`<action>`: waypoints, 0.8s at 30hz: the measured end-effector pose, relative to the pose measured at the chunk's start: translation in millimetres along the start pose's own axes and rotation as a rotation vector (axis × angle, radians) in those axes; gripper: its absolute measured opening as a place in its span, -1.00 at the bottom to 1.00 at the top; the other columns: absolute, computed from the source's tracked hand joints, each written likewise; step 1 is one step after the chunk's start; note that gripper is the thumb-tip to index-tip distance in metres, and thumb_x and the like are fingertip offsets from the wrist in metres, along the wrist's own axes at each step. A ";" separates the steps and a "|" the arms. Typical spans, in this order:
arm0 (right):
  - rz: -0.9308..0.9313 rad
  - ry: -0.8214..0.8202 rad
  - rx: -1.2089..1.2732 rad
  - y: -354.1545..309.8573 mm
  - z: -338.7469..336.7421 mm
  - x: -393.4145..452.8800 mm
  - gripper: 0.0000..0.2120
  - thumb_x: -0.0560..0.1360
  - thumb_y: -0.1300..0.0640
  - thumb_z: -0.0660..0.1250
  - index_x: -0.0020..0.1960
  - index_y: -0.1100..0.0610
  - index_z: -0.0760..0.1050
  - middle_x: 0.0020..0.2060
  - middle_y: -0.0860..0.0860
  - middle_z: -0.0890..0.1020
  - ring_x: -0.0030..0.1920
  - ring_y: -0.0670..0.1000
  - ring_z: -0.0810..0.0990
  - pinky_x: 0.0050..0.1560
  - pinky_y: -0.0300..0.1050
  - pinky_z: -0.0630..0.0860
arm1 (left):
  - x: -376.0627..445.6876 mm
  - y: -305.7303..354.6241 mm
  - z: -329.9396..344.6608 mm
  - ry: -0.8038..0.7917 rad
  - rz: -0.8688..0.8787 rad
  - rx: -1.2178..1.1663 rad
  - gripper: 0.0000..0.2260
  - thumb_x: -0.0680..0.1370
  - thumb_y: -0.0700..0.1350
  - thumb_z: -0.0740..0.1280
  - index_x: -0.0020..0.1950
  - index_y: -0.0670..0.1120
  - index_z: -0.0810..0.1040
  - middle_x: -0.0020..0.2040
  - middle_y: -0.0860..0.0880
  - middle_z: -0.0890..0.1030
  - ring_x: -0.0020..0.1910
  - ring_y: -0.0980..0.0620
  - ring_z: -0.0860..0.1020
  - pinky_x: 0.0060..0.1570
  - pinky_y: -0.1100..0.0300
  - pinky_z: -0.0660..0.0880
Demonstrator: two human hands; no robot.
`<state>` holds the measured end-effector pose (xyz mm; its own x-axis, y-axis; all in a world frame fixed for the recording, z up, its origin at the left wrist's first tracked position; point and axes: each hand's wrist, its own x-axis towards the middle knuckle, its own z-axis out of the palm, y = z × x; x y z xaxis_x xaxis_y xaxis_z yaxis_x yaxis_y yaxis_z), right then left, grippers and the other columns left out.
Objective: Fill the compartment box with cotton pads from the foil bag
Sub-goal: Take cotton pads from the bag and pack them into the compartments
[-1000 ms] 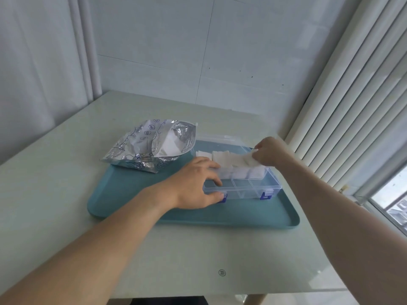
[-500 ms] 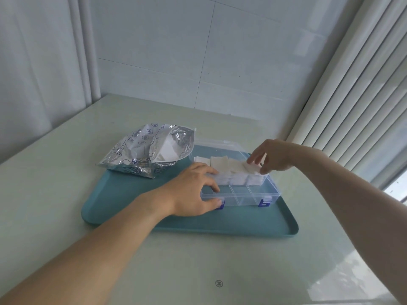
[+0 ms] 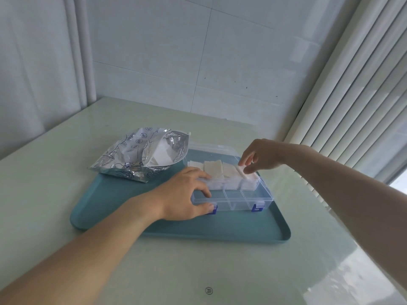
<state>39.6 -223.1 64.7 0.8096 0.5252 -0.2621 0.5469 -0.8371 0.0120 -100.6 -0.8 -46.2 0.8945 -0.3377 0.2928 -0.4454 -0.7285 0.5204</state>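
A clear compartment box with blue latches sits on a teal tray, its lid open toward the back. White cotton pads stand in the box's rear row; the front compartments look empty. My left hand grips the box's left end, thumb at the front wall and fingers over the rim. My right hand hovers over the rear right compartment and pinches one cotton pad at its top edge. The silver foil bag lies open at the tray's back left, white pads showing in its mouth.
The tray rests on a pale glossy table set in a corner. A tiled wall is behind, a curtain at the left, and vertical blinds close at the right.
My right hand has lifted off the rear right pads and now pinches a single pad above them. My left hand has stayed on the box. The camera tilted up slightly.
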 end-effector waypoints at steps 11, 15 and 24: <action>0.042 -0.028 -0.060 -5.0 6.6 14.6 -0.70 0.36 0.04 0.60 0.07 0.02 0.69 -0.11 -0.07 0.72 -0.17 -0.08 0.71 -0.04 -0.28 0.53 | -1.4 1.1 0.2 0.004 -0.006 0.001 -0.70 0.50 0.18 0.42 0.11 0.03 0.65 0.45 0.11 0.37 0.48 0.19 0.17 0.48 0.23 0.10; 0.082 -0.086 -0.092 0.2 -5.8 14.6 -0.66 0.27 0.14 0.67 0.02 0.04 0.70 -0.11 -0.08 0.74 -0.13 -0.07 0.71 0.05 -0.16 0.59 | -1.8 1.4 -1.5 0.000 -0.002 0.007 -0.70 0.51 0.17 0.42 0.14 0.03 0.65 0.47 0.12 0.36 0.49 0.18 0.15 0.48 0.24 0.08; 0.020 -0.036 -0.101 0.5 -2.9 9.1 -0.61 0.29 0.14 0.63 0.09 0.00 0.67 -0.09 -0.10 0.72 -0.04 -0.05 0.66 0.08 -0.17 0.51 | -1.0 0.7 -2.0 0.004 -0.003 0.000 -0.70 0.51 0.15 0.42 0.15 0.02 0.65 0.47 0.11 0.36 0.50 0.17 0.15 0.49 0.22 0.08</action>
<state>47.8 -218.3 65.1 0.8131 0.5014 -0.2957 0.5512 -0.8265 0.1145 -101.9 0.2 -44.5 0.8956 -0.3334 0.2943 -0.4429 -0.7294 0.5214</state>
